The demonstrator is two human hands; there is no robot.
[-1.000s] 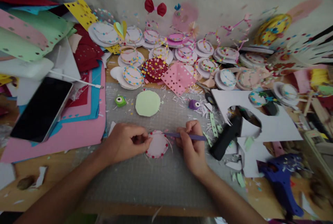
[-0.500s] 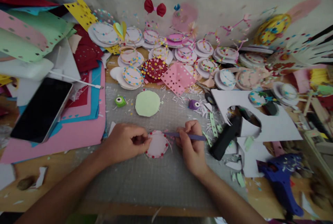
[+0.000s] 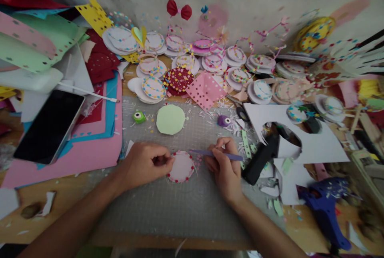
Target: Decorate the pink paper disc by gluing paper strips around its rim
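My left hand (image 3: pixel 153 163) pinches the left edge of a small round pale-pink paper piece (image 3: pixel 181 167), whose rim carries red and pink decorations. The piece lies on the grey cutting mat (image 3: pixel 168 214). In my right hand (image 3: pixel 223 162) is a slim purple pointed tool, like tweezers (image 3: pixel 232 157), its tip directed left and held apart from the round piece's upper right edge. Tiny pink paper bits (image 3: pixel 198 162) lie on the mat between the round piece and my right fingers. Behind my hands is a light-green paper disc (image 3: pixel 171 119).
A green punch (image 3: pixel 139 117) and a purple punch (image 3: pixel 223 121) stand on the mat. At right lie a black-handled tool (image 3: pixel 261 158), cut white paper (image 3: pixel 318 138) and a blue glue gun (image 3: pixel 325 210). A phone (image 3: pixel 49 126) rests on coloured paper; decorated discs (image 3: pixel 151 88) line the back.
My right hand has shifted slightly right, drawing the purple tool's tip away from the round piece's rim. My left hand keeps its hold on the piece.
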